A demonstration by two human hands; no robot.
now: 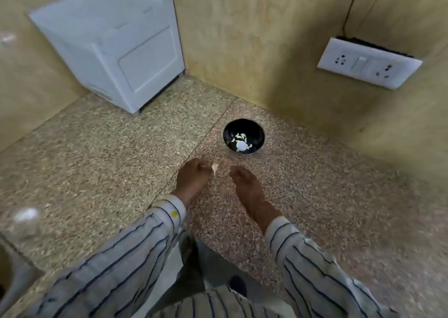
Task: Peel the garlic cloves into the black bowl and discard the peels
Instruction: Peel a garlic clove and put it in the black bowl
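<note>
A black bowl (243,137) stands on the speckled stone counter (97,153), with several pale garlic pieces and a white lump inside. Just in front of it, my left hand (192,178) pinches a small pale garlic clove (214,167) at its fingertips. My right hand (244,184) hovers a short way to the right of the clove, fingers curled downward; the frame is blurred, so I cannot see whether it holds anything.
A white box-shaped appliance (116,48) sits at the back left against the wall. A white socket plate (369,62) is on the right wall. A blurred pale round object (25,217) lies at the left, near a sink edge (9,276).
</note>
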